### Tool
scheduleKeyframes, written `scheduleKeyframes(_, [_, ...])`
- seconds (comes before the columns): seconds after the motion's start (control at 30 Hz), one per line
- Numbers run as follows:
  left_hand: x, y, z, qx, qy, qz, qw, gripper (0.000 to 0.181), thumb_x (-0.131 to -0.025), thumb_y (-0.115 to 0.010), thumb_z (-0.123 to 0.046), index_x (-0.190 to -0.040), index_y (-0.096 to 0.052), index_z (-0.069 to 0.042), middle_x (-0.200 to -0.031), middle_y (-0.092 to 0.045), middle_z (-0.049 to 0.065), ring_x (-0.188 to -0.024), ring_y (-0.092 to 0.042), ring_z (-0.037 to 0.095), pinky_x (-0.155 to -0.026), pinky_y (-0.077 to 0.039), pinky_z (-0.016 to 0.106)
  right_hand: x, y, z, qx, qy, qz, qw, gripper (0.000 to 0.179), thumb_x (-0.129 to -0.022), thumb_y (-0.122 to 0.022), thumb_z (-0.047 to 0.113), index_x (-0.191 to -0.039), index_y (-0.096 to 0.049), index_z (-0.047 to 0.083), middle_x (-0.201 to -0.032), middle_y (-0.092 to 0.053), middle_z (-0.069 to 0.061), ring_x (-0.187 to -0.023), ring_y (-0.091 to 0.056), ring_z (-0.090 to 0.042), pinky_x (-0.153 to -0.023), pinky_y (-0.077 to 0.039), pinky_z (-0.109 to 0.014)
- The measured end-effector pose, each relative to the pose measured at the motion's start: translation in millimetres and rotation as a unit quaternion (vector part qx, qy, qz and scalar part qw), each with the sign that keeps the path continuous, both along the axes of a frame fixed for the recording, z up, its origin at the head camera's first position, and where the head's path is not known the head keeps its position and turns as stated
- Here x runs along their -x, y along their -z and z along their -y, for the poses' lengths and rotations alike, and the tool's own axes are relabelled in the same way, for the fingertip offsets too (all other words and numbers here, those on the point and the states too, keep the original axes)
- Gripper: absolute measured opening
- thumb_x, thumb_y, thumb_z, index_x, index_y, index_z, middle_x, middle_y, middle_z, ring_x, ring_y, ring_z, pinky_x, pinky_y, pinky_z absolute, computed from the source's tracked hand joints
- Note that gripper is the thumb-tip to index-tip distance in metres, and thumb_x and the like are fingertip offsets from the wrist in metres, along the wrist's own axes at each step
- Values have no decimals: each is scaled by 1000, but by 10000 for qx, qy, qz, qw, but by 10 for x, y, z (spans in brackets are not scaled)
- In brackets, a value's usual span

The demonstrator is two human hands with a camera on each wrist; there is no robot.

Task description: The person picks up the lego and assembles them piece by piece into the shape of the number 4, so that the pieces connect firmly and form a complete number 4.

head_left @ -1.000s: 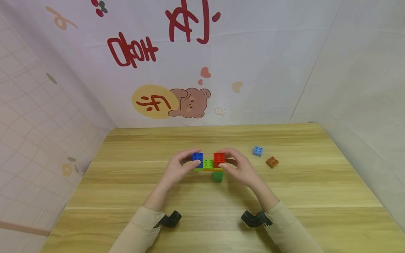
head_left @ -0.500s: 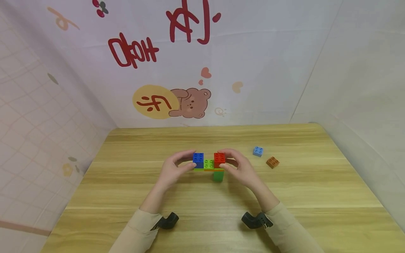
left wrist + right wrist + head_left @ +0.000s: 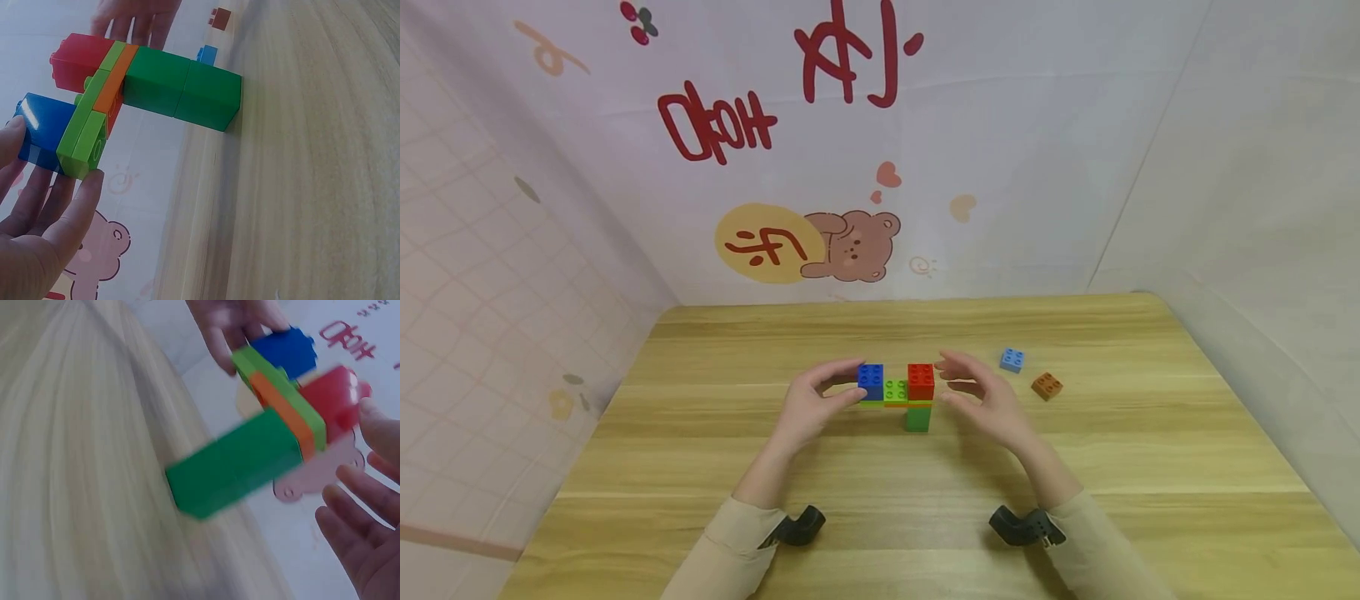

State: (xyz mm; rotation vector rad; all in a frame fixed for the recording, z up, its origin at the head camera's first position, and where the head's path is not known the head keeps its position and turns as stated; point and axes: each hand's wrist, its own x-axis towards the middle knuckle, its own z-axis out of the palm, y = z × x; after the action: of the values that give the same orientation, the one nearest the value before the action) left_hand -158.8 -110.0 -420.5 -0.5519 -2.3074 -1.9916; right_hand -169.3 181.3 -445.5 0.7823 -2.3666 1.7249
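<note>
Pinching the blue block [image 3: 870, 382] at one end of a small brick build, my left hand [image 3: 808, 406] has its thumb on the near side and its fingers behind; from the left wrist, one fingertip shows against the underside of the short lime piece [image 3: 92, 132] beneath that end. My right hand [image 3: 988, 402] is free of the build, its fingers spread and relaxed just beside the red block [image 3: 921, 382], with a narrow gap showing between them from the head.

The build is in front of me, between my two hands, with its blocks facing up. Blue sits on the left end and red on the right end of a long lime piece [image 3: 895, 390], whose bare studs show between them. Under it, next to the short lime piece, runs an orange piece [image 3: 114, 84], and below the red end two green blocks [image 3: 209, 95] make an upright column. I cannot tell whether the foot of that column touches the tabletop [image 3: 880, 517].

Off to my right, beyond my right hand, a light blue block [image 3: 1012, 360] and a brown block [image 3: 1047, 386] lie near each other, apart from the build. Behind the tabletop hangs a pale backdrop [image 3: 1037, 142] printed with a bear [image 3: 859, 246] and red characters.
</note>
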Motion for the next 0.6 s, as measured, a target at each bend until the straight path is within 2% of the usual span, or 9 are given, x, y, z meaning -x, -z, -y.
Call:
scheduleKeyframes(0.13, [-3,0,-12,-16,-13,23,10000,40,-87,-75,-4,-126,-66,1,-120,-67,14,-110,-62,28,-99,-44,61,-86,-35,-203,-97,178,-142,9997,55,-87,-68,-12,-139,-50,-6,-125,-60,-27,-113,-57,-43,-92,-47,-61])
scheduleKeyframes(0.27, [-11,-12,-16,-7,-36,72,10000,39,-88,-75,-5,-126,-67,-2,-120,-67,14,-110,-62,28,-96,-49,52,-203,-124,-397,-254,432,-198,9985,51,-86,-67,-15,-134,-50,-11,-122,-60,-30,-110,-55,-49,-94,-52,-33])
scheduleKeyframes(0.37, [-15,-9,-14,1,-44,66,10000,39,-88,-75,-6,-126,-68,-3,-120,-67,13,-111,-61,28,-97,-48,53,-203,-54,-569,-360,619,-275,9971,50,-85,-67,-16,-132,-52,-13,-121,-60,-30,-109,-56,-47,-91,-46,-13])
scheduleKeyframes(0.43, [-18,-6,-13,-2,-56,49,10000,38,-88,-75,-6,-125,-68,-4,-120,-67,13,-111,-61,28,-97,-47,55,-171,39,-697,-450,756,-337,9956,49,-84,-67,-17,-131,-53,-13,-120,-60,-30,-108,-57,-44,-91,-47,-14])
scheduleKeyframes(0.6, [-13,12,-13,-13,-72,56,10000,39,-87,-76,-5,-125,-68,-3,-120,-67,14,-111,-61,29,-92,-53,38,-104,225,-991,-686,1128,-435,9903,48,-85,-70,-13,-130,-55,-9,-119,-62,-27,-106,-60,-21,-91,-49,-17])
